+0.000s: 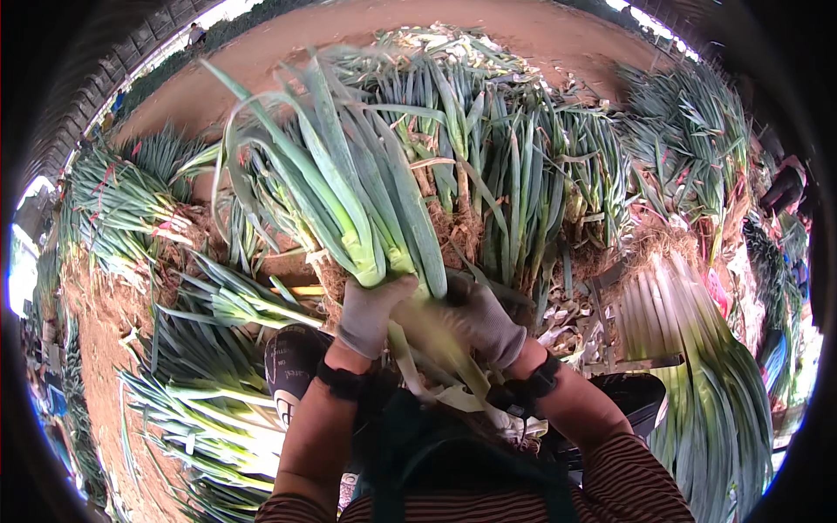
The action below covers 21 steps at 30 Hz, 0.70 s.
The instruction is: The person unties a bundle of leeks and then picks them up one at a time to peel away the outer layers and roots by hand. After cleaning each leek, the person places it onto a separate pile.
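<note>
Both my hands wear grey gloves and meet at the middle, in front of my lap. My left hand (370, 315) is closed around the lower part of a few thick green onions (357, 205), whose long green leaves fan up and away to the left. Right beside it, my right hand (493, 324) curls its partly blurred fingers at the base of the same stalks, closed on an outer leaf. Between and below the hands a pale, motion-smeared strip of leaf (440, 336) hangs down. Peeled pale leaves (458, 399) lie over my lap.
Upright green onions with soil on their roots (523, 192) stand just beyond my hands. A row of cleaned green onions (671, 322) lies at right, roots away from me, by a metal frame (606, 322). Loose green onions (209, 401) cover the ground at left. Tied bundles (131, 209) lie farther left.
</note>
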Available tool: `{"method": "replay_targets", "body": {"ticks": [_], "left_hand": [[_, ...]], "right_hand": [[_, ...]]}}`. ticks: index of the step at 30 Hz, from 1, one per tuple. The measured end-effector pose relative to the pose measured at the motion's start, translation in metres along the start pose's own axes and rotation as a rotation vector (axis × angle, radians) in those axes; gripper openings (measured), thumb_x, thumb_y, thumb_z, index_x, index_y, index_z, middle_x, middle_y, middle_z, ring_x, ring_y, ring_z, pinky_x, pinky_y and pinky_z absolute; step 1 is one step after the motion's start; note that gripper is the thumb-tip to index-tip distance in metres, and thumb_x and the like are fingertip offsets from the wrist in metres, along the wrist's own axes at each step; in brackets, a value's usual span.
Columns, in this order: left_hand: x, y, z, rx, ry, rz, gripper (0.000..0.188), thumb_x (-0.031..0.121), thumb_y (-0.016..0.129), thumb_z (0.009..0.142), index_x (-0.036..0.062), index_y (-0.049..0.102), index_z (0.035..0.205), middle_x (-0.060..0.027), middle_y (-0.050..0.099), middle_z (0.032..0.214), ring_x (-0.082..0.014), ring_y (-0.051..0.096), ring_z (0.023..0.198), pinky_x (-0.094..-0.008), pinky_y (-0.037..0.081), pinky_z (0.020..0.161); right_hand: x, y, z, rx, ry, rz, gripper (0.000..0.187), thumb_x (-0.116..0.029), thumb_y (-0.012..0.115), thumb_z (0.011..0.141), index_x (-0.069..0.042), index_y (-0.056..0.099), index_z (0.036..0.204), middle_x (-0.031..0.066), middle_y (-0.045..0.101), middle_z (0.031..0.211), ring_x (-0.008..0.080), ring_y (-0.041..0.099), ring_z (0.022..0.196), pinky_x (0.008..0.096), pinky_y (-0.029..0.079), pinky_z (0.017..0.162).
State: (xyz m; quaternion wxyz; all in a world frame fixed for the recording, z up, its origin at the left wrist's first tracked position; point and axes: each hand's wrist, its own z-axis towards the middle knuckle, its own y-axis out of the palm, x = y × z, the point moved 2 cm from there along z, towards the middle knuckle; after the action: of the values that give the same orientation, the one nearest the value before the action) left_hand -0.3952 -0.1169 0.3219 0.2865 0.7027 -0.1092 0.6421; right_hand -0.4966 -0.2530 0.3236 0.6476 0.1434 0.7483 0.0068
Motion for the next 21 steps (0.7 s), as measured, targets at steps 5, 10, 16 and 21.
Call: {"method": "replay_targets", "body": {"ticks": [5,10,16,21], "left_hand": [[0.003,-0.011,0.000,-0.002,-0.112,0.019,0.017,0.001,0.071,0.081,0.0013,0.067,0.098,-0.0034,0.067,0.086,-0.0122,0.063,0.075,-0.0264,0.051,0.067],[-0.002,-0.010,-0.003,-0.002,-0.152,-0.039,0.021,-0.001,0.072,0.079,0.0023,0.065,0.099,-0.0025,0.066,0.088,-0.0142,0.063,0.078,-0.0269,0.052,0.070],[0.005,-0.041,0.009,0.159,-0.166,0.117,0.015,0.000,0.073,0.077,-0.0002,0.067,0.091,-0.0020,0.066,0.082,-0.0113,0.061,0.072,-0.0246,0.049,0.061],[0.016,-0.049,0.006,0.237,-0.041,0.145,0.011,0.009,0.063,0.083,0.0007,0.063,0.090,-0.0044,0.060,0.071,-0.0128,0.052,0.046,-0.0261,0.040,0.042]], "right_hand": [[-0.020,-0.004,0.005,-0.245,0.037,0.074,0.058,-0.016,0.077,0.080,0.001,0.052,0.129,0.0057,0.063,0.114,0.0148,0.058,0.103,0.0296,0.046,0.092],[-0.021,-0.017,0.015,-0.450,0.113,-0.064,0.059,-0.022,0.075,0.081,-0.003,0.051,0.131,0.0083,0.064,0.113,0.0166,0.058,0.105,0.0324,0.046,0.092],[-0.003,-0.055,-0.081,-0.928,0.341,-0.950,0.031,-0.024,0.061,0.085,-0.001,0.061,0.106,0.0184,0.066,0.094,0.0343,0.065,0.087,0.0433,0.050,0.076],[-0.092,-0.097,-0.172,-1.059,0.557,-1.196,0.047,-0.048,0.062,0.087,-0.009,0.061,0.112,0.0136,0.068,0.087,0.0310,0.067,0.086,0.0410,0.052,0.078]]}}
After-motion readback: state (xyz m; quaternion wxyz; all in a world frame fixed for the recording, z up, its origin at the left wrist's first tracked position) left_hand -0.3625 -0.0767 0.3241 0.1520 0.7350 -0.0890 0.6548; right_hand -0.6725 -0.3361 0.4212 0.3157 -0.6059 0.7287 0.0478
